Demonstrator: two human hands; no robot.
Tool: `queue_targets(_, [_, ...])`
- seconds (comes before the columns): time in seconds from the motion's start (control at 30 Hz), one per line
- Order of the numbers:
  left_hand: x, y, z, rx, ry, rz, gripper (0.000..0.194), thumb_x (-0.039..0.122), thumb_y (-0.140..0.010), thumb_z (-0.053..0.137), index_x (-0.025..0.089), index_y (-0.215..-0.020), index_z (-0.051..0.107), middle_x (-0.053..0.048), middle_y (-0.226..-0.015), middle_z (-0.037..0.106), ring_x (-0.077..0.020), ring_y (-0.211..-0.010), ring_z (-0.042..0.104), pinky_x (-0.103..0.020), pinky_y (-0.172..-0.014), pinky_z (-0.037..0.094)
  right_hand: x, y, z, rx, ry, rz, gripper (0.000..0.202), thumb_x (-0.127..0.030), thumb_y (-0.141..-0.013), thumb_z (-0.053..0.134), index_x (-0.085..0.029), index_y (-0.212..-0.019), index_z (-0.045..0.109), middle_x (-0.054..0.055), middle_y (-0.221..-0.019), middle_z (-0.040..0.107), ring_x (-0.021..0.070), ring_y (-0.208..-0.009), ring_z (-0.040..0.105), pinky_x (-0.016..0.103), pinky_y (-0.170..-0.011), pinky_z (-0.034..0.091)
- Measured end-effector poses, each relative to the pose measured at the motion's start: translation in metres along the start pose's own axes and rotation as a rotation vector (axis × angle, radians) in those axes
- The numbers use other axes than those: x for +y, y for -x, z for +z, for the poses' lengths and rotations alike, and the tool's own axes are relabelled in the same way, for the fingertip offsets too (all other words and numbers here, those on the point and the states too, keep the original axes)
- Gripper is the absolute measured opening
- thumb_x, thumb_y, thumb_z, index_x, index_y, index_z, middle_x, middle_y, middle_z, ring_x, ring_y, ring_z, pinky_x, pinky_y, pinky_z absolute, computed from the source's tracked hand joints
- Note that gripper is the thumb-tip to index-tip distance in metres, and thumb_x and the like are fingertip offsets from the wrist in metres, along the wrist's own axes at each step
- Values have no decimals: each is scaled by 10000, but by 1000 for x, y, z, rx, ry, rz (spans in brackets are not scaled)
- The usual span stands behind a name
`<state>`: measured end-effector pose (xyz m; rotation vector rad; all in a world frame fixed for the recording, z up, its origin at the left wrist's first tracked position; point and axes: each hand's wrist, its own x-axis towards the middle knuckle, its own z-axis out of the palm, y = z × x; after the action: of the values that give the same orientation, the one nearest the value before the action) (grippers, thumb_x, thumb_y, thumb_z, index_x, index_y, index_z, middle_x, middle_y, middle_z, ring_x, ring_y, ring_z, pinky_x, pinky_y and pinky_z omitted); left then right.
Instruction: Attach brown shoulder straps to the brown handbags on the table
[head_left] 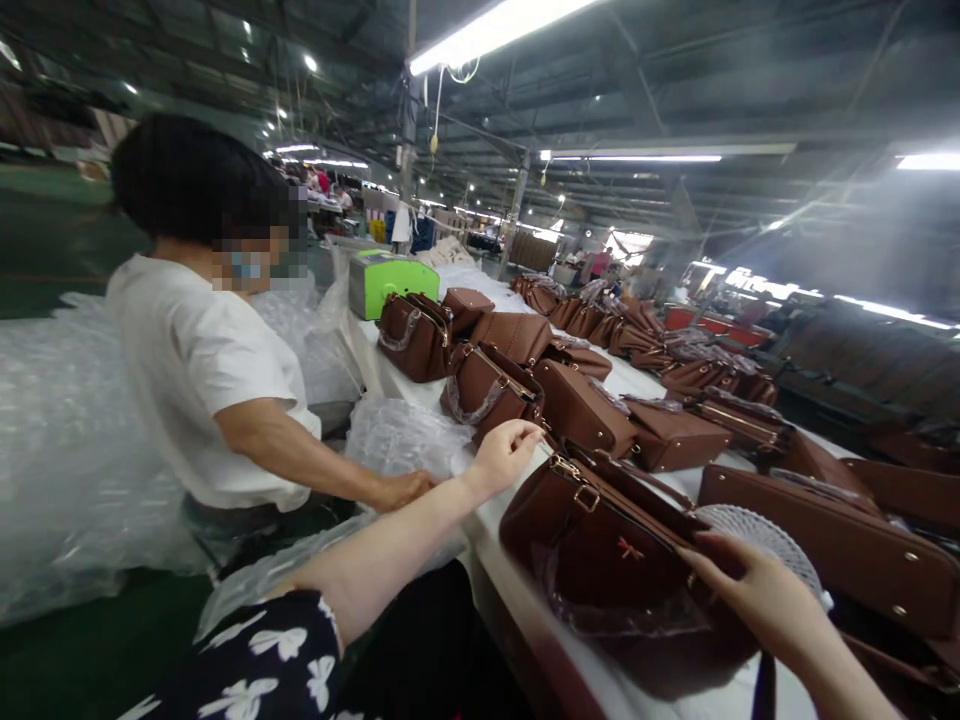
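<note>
Left fingers (528, 432) pinched, near brown bag (615, 575) | right fingers (709, 572) parted, touching it

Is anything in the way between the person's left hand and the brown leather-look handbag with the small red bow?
Nothing visible blocks the left hand: it is right by the upper left end of the brown handbag. The co-worker's hand is off to the left, not between them. The right hand touches the bag's top edge.
</note>
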<state>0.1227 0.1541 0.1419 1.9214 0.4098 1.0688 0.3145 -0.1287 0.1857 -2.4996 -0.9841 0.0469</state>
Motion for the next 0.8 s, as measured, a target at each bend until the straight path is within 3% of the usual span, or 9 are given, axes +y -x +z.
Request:
queue_targets(0.17, [20, 11, 13, -78, 38, 88, 295, 387, -948, 495, 161, -963, 685, -48, -884, 679, -125, -726, 580, -244, -687, 468, 30, -2, -14, -158, -79, 23, 558, -745, -682, 594, -274, -924, 769, 61, -1030, 771, 350, -1047, 672, 434, -925, 496])
queue_targets(0.27, [37, 19, 15, -127, 8, 149, 274, 371, -950, 502, 167, -977, 684, -50, -893, 672, -129, -756, 585, -241, -684, 460, 53, 0, -27, -48, -183, 123, 600, -742, -722, 496, -246, -926, 765, 86, -1063, 762, 364, -1113, 643, 466, -993, 461])
queue_targets(0.37, [46, 25, 17, -157, -3, 170, 250, 347, -951, 505, 169, -974, 679, -47, -879, 667, -129, -747, 581, -239, -665, 453, 76, 15, -32, 11, -247, 200, 570, -686, -681, 588, -216, -960, 751, 116, -1088, 752, 379, -1119, 639, 475, -991, 471])
queue_targets(0.57, [62, 32, 44, -248, -25, 245, 197, 296, -931, 526, 160, -944, 668, -52, -871, 668, -126, -702, 584, -244, -642, 460, 92, 58, 4, -152, -477, 133, 519, -385, -672, 635, -220, -1163, 665, 98, -1219, 703, 303, -1040, 685, 398, -911, 529])
queue_targets(0.63, [72, 36, 56, -295, -30, 308, 185, 275, -929, 521, 161, -937, 665, -57, -871, 674, -139, -744, 603, -253, -678, 477, 99, 64, 17, -135, -464, 121, 506, -327, -642, 611, -221, -1134, 668, 84, -1122, 741, 291, -959, 702, 394, -862, 538])
queue_targets(0.7, [83, 41, 69, -348, -41, 379, 169, 255, -922, 520, 161, -935, 660, -59, -869, 678, -146, -760, 611, -263, -710, 491, 107, 65, 21, -90, -375, 172, 402, -370, -676, 541, -219, -1010, 705, 57, -866, 768, 288, -835, 705, 401, -770, 538])
queue_targets(0.8, [97, 49, 83, -435, -76, 470, 158, 237, -914, 513, 165, -944, 650, -58, -860, 674, -151, -758, 619, -273, -728, 512, 115, 71, 9, 110, -202, 328, 398, -414, -744, 399, -218, -896, 710, 39, -647, 698, 276, -663, 663, 385, -622, 491])
